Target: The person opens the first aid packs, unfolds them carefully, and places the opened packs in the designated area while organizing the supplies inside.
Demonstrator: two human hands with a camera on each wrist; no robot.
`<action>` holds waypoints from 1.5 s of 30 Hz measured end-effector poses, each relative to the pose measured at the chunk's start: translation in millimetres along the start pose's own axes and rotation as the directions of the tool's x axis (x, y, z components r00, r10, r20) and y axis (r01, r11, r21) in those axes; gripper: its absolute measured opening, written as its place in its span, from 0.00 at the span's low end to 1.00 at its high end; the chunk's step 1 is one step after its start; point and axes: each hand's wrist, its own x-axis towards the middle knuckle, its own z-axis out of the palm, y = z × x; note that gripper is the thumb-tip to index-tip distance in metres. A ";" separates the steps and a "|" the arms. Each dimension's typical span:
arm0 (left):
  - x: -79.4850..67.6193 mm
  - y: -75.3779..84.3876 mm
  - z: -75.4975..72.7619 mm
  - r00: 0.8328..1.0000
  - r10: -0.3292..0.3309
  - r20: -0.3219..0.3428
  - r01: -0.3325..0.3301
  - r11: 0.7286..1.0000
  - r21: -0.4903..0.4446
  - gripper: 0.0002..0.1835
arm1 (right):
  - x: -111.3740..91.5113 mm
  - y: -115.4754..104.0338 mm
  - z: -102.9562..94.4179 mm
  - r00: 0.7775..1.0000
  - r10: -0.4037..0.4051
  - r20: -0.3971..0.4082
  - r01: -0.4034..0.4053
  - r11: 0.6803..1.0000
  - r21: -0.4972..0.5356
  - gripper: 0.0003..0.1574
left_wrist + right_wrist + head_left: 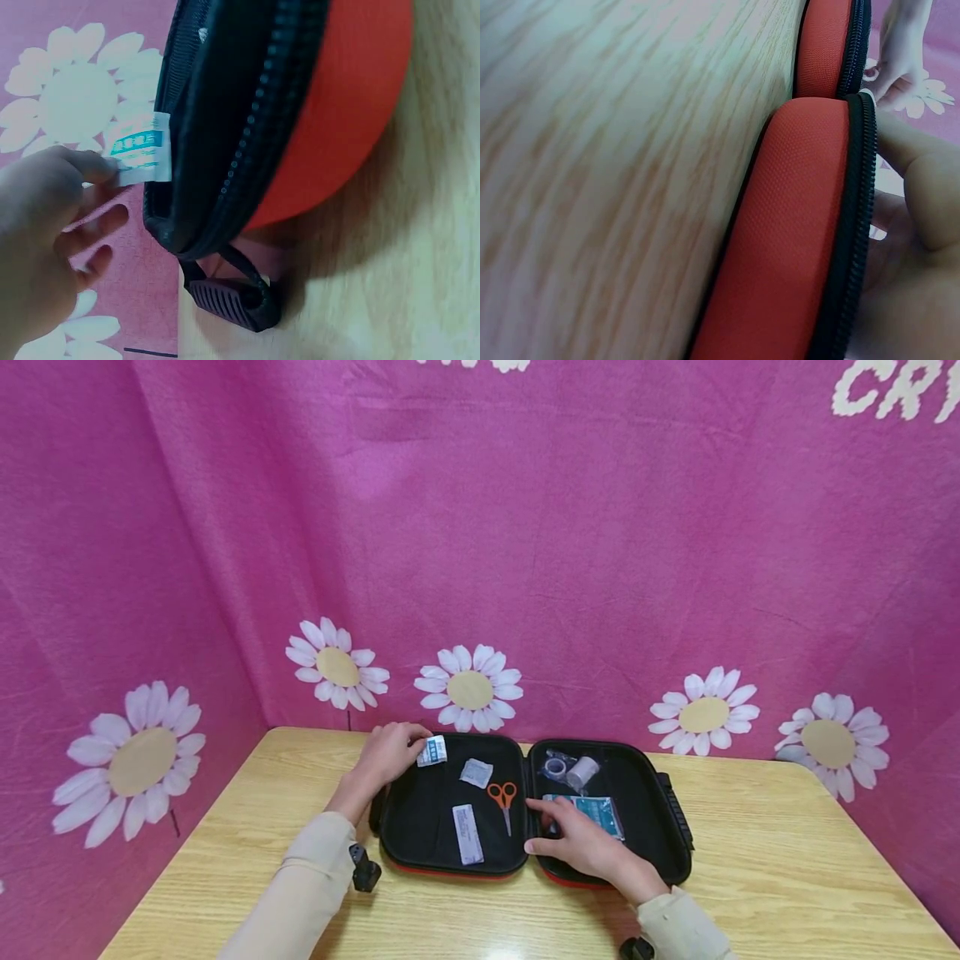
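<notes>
My left hand point(390, 752) pinches a small white packet with blue-green print point(432, 751) between thumb and forefinger, over the back left corner of an unzipped case point(420, 843). In the left wrist view the packet point(142, 150) stands beside the case's black zip edge. Spread over the right half, near the hinge, my right hand point(573, 839) points its thumb and forefinger to the left. Its palm side is hidden. In the left half lie a pale square packet point(476, 773), orange-handled scissors point(502, 802) and a long white packet point(468, 835).
The right half contains a bagged tape roll point(555, 767), a white bandage roll point(582, 772) and a teal packet point(600, 814). A black handle point(232, 300) sticks out from the case's left side. Beneath is a wooden table point(787, 860), with a pink flowered cloth point(585, 568) behind.
</notes>
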 end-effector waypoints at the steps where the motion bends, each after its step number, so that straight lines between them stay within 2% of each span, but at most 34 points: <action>1: -0.7 -0.1 -0.4 1.000 -0.009 0.019 0.009 1.000 -0.002 0.13 | 0.2 0.2 0.0 1.000 0.000 0.000 0.000 1.000 0.002 0.41; 6: -4.0 -2.4 0.9 0.999 -0.009 0.052 0.006 0.999 0.054 0.12 | 1.4 1.8 0.7 1.000 0.004 -0.007 -0.004 1.000 0.002 0.41; 16: -8.3 -3.9 14.7 0.999 0.051 0.005 -0.051 0.971 0.233 0.08 | 1.4 0.8 1.7 1.000 0.013 -0.001 -0.013 1.000 0.003 0.40; 22: -4.5 0.4 25.7 0.998 0.006 -0.055 0.011 0.951 0.310 0.07 | 0.5 0.4 1.4 1.000 -0.016 0.000 0.016 1.000 -0.001 0.40; 27: -1.4 4.8 31.7 0.996 -0.019 -0.084 0.047 0.936 0.349 0.09 | 1.0 0.1 1.8 1.000 -0.002 0.002 0.002 1.000 0.002 0.40; 30: -0.6 6.0 33.1 0.991 -0.068 -0.114 0.098 0.953 0.288 0.10 | 1.1 -0.1 1.4 1.000 0.007 0.002 -0.007 1.000 0.002 0.40; 33: -1.6 6.2 32.6 0.980 -0.148 -0.135 0.169 0.973 0.155 0.08 | 0.9 0.1 0.9 1.000 0.007 0.001 -0.007 1.000 -0.002 0.40; 35: -2.1 5.4 32.4 0.970 -0.197 -0.143 0.206 0.977 0.058 0.06 | 0.7 0.3 0.7 1.000 0.001 0.002 -0.001 1.000 -0.005 0.40; 39: -2.2 5.2 30.9 0.957 -0.256 -0.136 0.246 0.966 -0.084 0.06 | 0.8 0.9 0.5 1.000 -0.003 0.003 0.003 1.000 -0.004 0.40; 45: -1.5 9.2 27.8 0.938 -0.324 -0.124 0.282 0.921 -0.269 0.07 | -0.7 0.7 0.3 1.000 -0.026 -0.002 0.026 1.000 -0.006 0.40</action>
